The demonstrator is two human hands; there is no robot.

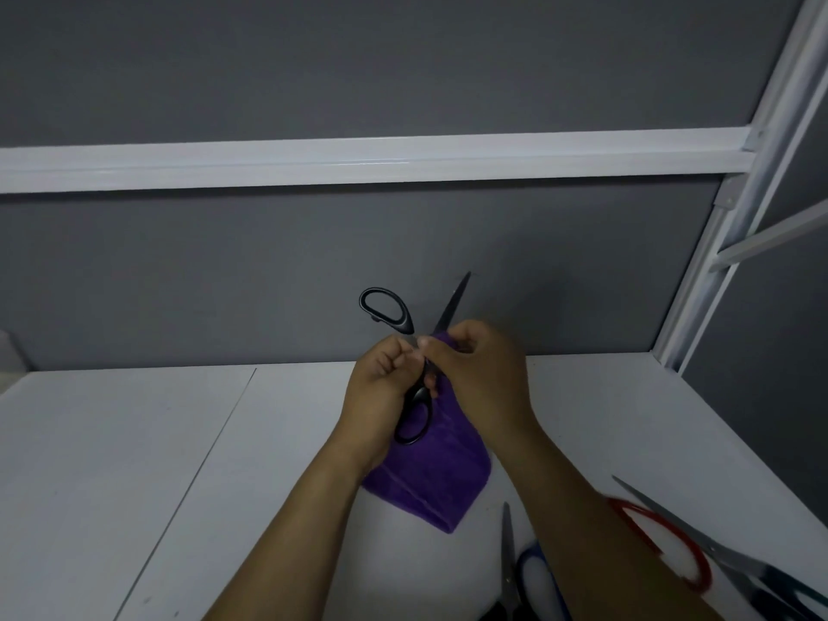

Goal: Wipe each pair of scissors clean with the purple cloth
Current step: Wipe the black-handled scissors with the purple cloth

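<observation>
Nearest us, blue scissors (pixel 507 558) and red scissors (pixel 627 513) lie on the table (pixel 134 463), cut off by the frame edge and partly hidden by our right forearm. Beyond them, our left hand (pixel 381 392) grips the open black scissors (pixel 407 325). Our right hand (pixel 479 374) pinches the cloth (pixel 430 481) around one blade, hidden inside.

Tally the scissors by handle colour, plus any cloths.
Black scissors: 1
Blue scissors: 1
Red scissors: 1
Teal scissors: 1, handle cut off by the frame
Cloth: 1
Total: 5
</observation>
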